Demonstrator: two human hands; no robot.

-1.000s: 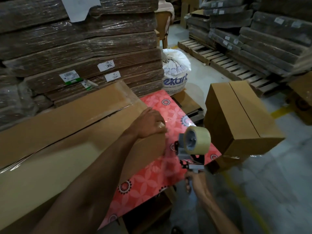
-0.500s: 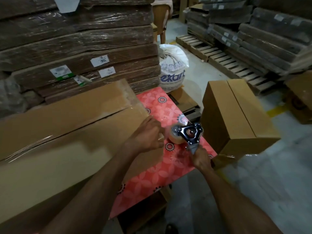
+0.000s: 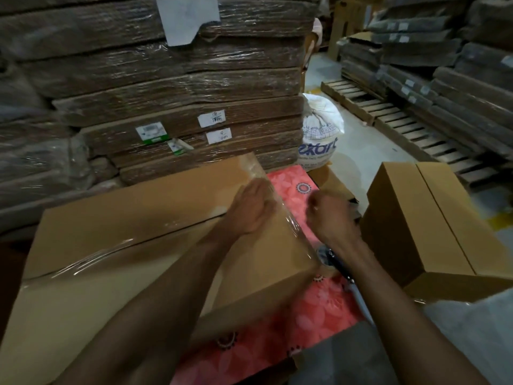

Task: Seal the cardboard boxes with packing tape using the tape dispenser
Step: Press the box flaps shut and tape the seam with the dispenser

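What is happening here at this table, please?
A person is sealing a large flat cardboard box that lies on a table with a pink floral cover. Clear tape already runs along its centre seam. The left hand presses flat on the box's taped right end. The right hand is closed into a fist just beyond that edge, blurred. The tape dispenser lies on the cover under the right forearm. Another box stands to the right.

I see glossy clear tape on the long matt brown cardboard box; at three o'clock, smooth pink flowered bench cover.
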